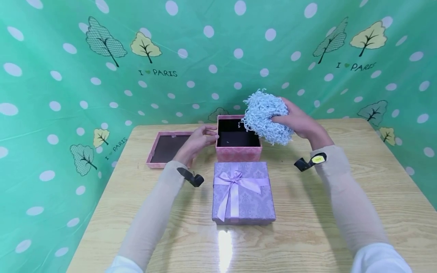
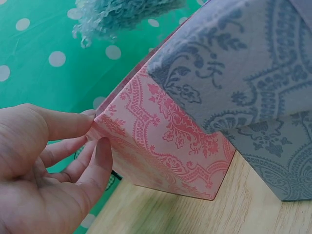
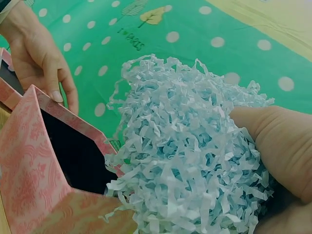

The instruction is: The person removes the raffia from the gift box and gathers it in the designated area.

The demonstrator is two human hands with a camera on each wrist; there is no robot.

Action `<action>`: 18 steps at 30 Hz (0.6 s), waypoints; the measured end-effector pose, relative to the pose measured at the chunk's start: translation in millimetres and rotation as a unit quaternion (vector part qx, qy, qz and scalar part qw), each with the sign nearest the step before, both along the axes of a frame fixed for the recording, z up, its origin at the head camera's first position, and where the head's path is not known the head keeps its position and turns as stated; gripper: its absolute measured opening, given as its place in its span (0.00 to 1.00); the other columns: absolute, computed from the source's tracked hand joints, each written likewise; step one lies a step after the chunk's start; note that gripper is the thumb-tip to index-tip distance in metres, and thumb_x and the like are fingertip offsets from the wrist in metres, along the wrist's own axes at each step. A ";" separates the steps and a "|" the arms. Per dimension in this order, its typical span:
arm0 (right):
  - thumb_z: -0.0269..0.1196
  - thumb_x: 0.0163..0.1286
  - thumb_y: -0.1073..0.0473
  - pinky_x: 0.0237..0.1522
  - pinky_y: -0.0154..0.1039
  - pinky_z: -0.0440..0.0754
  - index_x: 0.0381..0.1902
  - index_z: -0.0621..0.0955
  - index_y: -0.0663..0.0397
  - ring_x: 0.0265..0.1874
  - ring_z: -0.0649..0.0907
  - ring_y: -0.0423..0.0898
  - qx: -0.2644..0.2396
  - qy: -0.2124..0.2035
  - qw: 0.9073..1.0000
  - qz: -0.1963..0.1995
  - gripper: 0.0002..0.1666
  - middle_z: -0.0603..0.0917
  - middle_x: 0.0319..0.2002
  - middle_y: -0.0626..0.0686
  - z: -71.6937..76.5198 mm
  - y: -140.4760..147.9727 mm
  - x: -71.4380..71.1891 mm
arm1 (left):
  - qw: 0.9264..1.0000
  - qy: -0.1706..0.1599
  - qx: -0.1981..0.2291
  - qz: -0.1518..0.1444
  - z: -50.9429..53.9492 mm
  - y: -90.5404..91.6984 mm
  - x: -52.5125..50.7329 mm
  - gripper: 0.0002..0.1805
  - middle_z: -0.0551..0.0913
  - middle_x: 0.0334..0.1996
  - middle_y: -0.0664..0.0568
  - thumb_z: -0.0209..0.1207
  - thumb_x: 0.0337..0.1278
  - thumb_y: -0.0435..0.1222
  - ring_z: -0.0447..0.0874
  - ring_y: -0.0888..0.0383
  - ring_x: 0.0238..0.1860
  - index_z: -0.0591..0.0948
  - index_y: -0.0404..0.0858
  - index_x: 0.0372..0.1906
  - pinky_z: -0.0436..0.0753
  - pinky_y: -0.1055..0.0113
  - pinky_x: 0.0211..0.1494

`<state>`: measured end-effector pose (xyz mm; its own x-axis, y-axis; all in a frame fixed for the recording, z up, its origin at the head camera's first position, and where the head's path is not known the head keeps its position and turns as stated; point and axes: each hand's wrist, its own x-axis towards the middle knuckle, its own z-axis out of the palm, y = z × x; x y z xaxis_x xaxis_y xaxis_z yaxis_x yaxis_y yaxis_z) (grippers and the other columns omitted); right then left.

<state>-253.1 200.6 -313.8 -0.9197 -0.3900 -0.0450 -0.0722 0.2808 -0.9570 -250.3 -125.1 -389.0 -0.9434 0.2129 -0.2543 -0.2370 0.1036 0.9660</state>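
Observation:
A bunch of pale blue crinkled paper shred (image 1: 264, 115) is in my right hand (image 1: 297, 119), which grips it above the right side of the pink patterned box (image 1: 239, 153). This box stands without its lid, its dark inside showing in the head and right wrist views. At its left side is my left hand (image 1: 199, 140), with fingertips touching the wall near a rim corner (image 2: 95, 119). Bent fingers show there in the left wrist view. Some fingers of the right hand are hidden behind the shred.
A purple patterned gift box (image 1: 250, 201) with a ribbon bow (image 1: 235, 180) stands in front of the pink box. Left of it lies a pink-edged lid (image 1: 167, 149), dark inside facing up. A green dotted cloth (image 1: 218, 49) hangs behind the wooden table (image 1: 307, 235).

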 end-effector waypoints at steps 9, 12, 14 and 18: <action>0.54 0.68 0.72 0.39 0.39 0.87 0.72 0.53 0.46 0.44 0.81 0.44 -0.052 -0.023 0.998 -0.012 0.40 0.69 0.56 0.53 -7.2 26.4 12.4 | 1.000 -0.001 0.002 0.001 -0.3 0.3 -0.6 0.24 0.71 0.53 0.44 0.58 0.61 0.28 0.71 0.39 0.61 0.68 0.35 0.62 0.78 0.60 0.62; 0.53 0.68 0.73 0.38 0.39 0.88 0.71 0.53 0.46 0.42 0.82 0.44 -0.073 -0.026 0.997 -0.010 0.39 0.69 0.55 0.54 -10.6 36.0 16.6 | 1.000 0.001 0.000 -0.001 -0.6 0.4 -0.6 0.24 0.71 0.52 0.44 0.58 0.61 0.28 0.71 0.39 0.61 0.68 0.35 0.62 0.78 0.60 0.62; 0.53 0.68 0.73 0.38 0.39 0.88 0.71 0.52 0.45 0.42 0.82 0.44 -0.086 -0.028 0.996 -0.003 0.39 0.69 0.56 0.54 -12.9 42.0 19.8 | 1.000 0.000 0.001 -0.001 -0.8 0.3 -0.6 0.24 0.71 0.52 0.44 0.58 0.61 0.28 0.71 0.39 0.61 0.68 0.35 0.62 0.78 0.60 0.62; 0.54 0.68 0.73 0.38 0.39 0.88 0.71 0.53 0.47 0.43 0.82 0.45 -0.103 -0.027 0.994 0.002 0.39 0.68 0.56 0.55 -18.7 52.4 26.0 | 1.000 0.000 -0.002 -0.001 -1.0 -0.2 -0.8 0.24 0.71 0.52 0.44 0.58 0.61 0.28 0.72 0.40 0.60 0.68 0.36 0.61 0.78 0.60 0.62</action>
